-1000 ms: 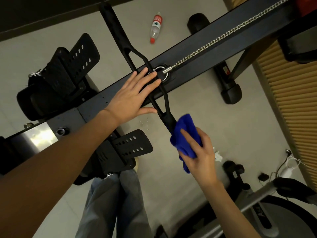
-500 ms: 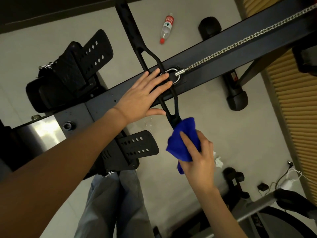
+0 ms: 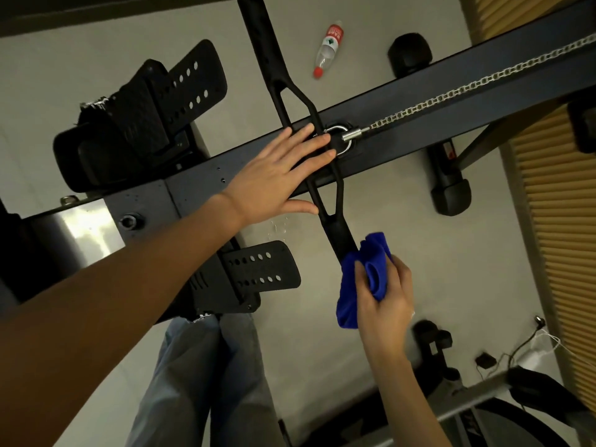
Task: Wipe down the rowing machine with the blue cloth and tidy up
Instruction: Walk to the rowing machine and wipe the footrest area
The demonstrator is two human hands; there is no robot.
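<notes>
The rowing machine's dark rail (image 3: 403, 101) runs diagonally across the view, with a silver chain (image 3: 467, 85) leading to the black pull handle (image 3: 277, 79) that lies across it. My left hand (image 3: 277, 175) presses flat on the handle's middle, fingers straight, next to the metal shackle (image 3: 343, 140). My right hand (image 3: 383, 298) grips the bunched blue cloth (image 3: 371, 269) wrapped round the handle's near end. Two black footrests (image 3: 258, 269) (image 3: 180, 88) sit on either side of the rail.
A plastic bottle with a red cap (image 3: 327, 48) lies on the pale floor beyond the rail. A black support foot (image 3: 448, 185) stands at the right, a slatted wooden wall (image 3: 554, 188) beyond it. An exercise bike (image 3: 483, 408) and cables (image 3: 516, 350) sit near right. My jeans (image 3: 206, 382) show below.
My right hand with the blue cloth has slid back down the handle's near grip, and the cloth is more bunched. My left hand stays pressed on the handle's middle.
</notes>
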